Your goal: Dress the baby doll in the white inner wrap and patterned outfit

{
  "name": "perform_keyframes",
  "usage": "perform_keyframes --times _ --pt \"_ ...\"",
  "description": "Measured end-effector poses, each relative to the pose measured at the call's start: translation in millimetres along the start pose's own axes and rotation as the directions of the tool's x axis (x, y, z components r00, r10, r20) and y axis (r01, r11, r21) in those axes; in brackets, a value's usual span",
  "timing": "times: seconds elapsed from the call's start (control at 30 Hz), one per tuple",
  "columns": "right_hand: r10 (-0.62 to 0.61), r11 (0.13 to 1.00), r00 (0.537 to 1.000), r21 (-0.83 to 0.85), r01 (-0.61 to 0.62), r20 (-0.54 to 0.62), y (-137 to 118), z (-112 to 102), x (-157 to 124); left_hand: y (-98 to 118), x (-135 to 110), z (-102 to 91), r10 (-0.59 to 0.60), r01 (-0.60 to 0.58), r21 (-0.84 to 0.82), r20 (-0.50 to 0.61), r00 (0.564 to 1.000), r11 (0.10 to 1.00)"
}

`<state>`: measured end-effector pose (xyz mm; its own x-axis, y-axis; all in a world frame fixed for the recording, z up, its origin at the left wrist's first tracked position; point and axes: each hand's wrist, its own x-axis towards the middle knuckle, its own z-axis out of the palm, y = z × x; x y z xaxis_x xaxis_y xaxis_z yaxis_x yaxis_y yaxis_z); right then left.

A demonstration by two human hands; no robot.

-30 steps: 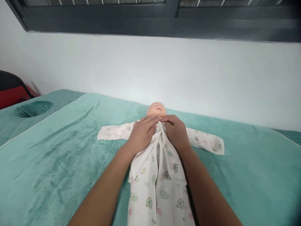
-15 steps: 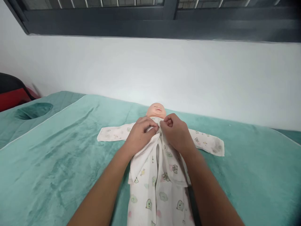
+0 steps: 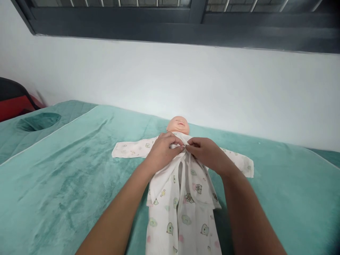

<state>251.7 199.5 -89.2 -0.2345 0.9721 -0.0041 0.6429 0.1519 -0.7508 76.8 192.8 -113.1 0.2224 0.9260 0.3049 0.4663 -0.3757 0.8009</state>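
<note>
A baby doll (image 3: 178, 124) lies on its back, head toward the wall, dressed in a white baby jacket (image 3: 198, 187) printed with small animals. Its sleeves stretch out to both sides. Over the chest, my left hand (image 3: 167, 148) pinches one front edge of the jacket between thumb and fingers. My right hand (image 3: 203, 150) pinches the other edge, its fingertips almost touching the left ones. Whatever fastener may sit between the fingertips is too small to make out. Below, the jacket fronts hang apart over matching printed white cloth (image 3: 183, 230).
A teal plush cover (image 3: 79, 184) spreads under the doll, with an oval hole (image 3: 39, 121) at the left. Behind stands a white wall (image 3: 170, 78) below a dark window frame (image 3: 111, 24). A red and black object (image 3: 14, 101) sits at the far left.
My right hand has shifted down and slightly right, turning flatter, and its fingertips now meet the left hand's lower on the chest. The jacket's right flap has lifted and pulled inward.
</note>
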Motion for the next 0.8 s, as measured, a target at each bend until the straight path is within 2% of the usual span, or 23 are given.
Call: perform_keyframes --times 0.07,0.13,0.27,0.5,0.8 --pt "-0.006 0.968 0.998 0.249 -0.009 0.059 6 -2 3 1 -1 0.8 -0.001 0.000 -0.048 -0.030 1.000 0.999" --pt "-0.010 0.900 0.998 0.436 -0.019 0.065 11 -1 5 1 -2 1.1 -0.027 0.022 -0.118 -0.037 0.999 0.993" --pt "-0.025 0.801 0.999 0.598 0.005 0.025 13 8 8 4 -3 0.2 -0.121 0.109 -0.314 -0.020 0.992 0.943" --pt "-0.046 0.734 0.998 0.679 0.007 0.040 14 14 10 6 -2 -0.8 -0.169 0.150 -0.462 0.001 0.986 0.874" --pt "-0.102 0.741 0.991 0.672 0.015 0.090 22 10 11 6 -1 2.5 -0.210 0.171 -0.423 -0.047 0.977 0.890"
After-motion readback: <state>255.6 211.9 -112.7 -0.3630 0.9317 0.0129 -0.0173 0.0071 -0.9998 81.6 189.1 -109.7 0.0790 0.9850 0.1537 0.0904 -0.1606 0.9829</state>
